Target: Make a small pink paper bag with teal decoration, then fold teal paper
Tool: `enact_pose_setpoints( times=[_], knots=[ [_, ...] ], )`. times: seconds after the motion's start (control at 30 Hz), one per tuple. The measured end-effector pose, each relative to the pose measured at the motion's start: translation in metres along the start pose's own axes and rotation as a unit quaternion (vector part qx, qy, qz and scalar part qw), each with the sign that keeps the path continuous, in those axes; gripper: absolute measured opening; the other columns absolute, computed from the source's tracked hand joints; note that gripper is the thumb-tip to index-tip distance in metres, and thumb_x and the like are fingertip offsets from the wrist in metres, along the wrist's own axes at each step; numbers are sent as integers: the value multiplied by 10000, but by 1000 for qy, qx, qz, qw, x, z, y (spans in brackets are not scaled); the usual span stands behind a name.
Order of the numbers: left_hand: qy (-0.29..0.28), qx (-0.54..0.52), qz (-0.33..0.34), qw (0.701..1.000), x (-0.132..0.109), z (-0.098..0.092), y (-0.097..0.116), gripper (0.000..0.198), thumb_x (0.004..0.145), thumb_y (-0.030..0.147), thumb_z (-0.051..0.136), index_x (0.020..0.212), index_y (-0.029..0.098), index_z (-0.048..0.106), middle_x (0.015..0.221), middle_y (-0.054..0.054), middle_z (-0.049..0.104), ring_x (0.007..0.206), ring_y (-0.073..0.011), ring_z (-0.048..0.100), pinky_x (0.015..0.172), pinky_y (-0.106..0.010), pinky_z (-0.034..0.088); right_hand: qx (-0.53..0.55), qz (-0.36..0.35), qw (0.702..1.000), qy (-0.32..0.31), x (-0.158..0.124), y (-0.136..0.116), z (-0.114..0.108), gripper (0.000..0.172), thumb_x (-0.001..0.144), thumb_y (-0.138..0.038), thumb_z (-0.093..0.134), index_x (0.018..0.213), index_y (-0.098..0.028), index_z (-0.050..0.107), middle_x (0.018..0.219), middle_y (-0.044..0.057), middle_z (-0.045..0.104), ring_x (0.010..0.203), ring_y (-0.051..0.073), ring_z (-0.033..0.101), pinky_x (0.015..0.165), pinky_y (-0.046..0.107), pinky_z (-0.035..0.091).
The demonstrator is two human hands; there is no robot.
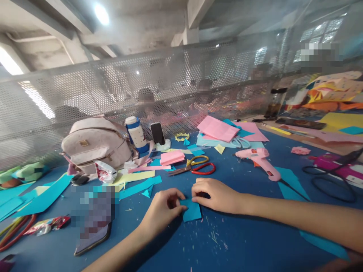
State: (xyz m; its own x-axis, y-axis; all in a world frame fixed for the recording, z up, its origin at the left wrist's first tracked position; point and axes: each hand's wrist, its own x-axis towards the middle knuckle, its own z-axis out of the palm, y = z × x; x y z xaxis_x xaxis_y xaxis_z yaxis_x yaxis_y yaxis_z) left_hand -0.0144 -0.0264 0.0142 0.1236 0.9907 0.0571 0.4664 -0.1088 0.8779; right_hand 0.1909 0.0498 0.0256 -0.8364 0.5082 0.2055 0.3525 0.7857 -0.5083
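A small square of blue paper [193, 212] lies low over the blue table in front of me. My left hand [163, 207] pinches its left edge between thumb and fingers. At its upper edge, the fingers of my right hand [212, 193] are closed on the same piece; the exact fingertip contact is partly hidden. Just beyond my hands rest scissors [195, 165] with one yellow and one red handle, blades pointing left. Farther right, a pink glue gun [262, 161] lies on its side, its cord trailing toward my right forearm.
A phone [98, 223] lies left of my left forearm. Behind it are a wrapped snack [105, 172], a pale backpack [96, 145] and a bottle [136, 134]. Pink folded paper [217, 128] is stacked at the back. A perforated metal screen [113, 83] bounds the table's far side.
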Motion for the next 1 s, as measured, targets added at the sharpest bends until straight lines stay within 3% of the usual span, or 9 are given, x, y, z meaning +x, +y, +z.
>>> enact_pose_setpoints(
  times=[0.17,0.23,0.33,0.43,0.67,0.9,1.0],
  knots=[
    [-4,220,148,964,-5,-2,4,104,804,157,674,887,212,645,898,-2,675,834,-169,583,742,-289,434,-33,-22,999,-20,-7,1,3,54,864,-200,635,821,-196,603,807,-9,619,783,149,550,689,255,390],
    [-7,274,211,938,-8,-2,3,51,880,184,601,910,207,634,885,-13,670,811,-170,577,734,-301,432,-45,-58,997,-6,-10,2,5,51,905,-235,596,877,-197,615,843,5,633,799,157,548,717,273,400],
    [-17,331,291,898,-13,-2,2,209,969,171,423,959,180,631,872,-41,666,776,-170,578,701,-310,440,-69,-128,989,3,-16,4,6,157,970,-250,491,961,-189,635,885,35,659,836,173,547,759,303,413],
    [-19,340,343,876,-17,-2,4,257,983,157,384,986,134,641,862,-62,680,778,-166,612,695,-298,477,-72,-168,983,-2,-21,3,7,218,996,-216,426,1002,-184,642,971,47,690,915,178,570,803,316,427],
    [32,383,410,827,-18,-5,1,245,949,110,457,950,136,700,924,-32,760,840,-171,701,758,-307,527,-107,-193,975,23,-23,2,5,295,984,-145,401,965,-241,679,1022,17,730,896,164,629,782,334,471],
    [21,448,423,788,-20,-8,-8,166,903,105,563,899,186,708,1003,18,762,869,-153,716,762,-290,539,-99,-186,977,37,-23,2,6,309,973,-157,399,1011,-282,679,947,17,736,872,155,640,787,311,493],
    [24,464,401,789,-27,-3,-12,209,919,102,532,890,203,712,1004,41,762,832,-138,717,750,-277,541,-123,-183,975,34,-23,1,7,315,970,-177,395,981,-296,686,959,13,741,872,162,634,786,316,500]
  ],
)
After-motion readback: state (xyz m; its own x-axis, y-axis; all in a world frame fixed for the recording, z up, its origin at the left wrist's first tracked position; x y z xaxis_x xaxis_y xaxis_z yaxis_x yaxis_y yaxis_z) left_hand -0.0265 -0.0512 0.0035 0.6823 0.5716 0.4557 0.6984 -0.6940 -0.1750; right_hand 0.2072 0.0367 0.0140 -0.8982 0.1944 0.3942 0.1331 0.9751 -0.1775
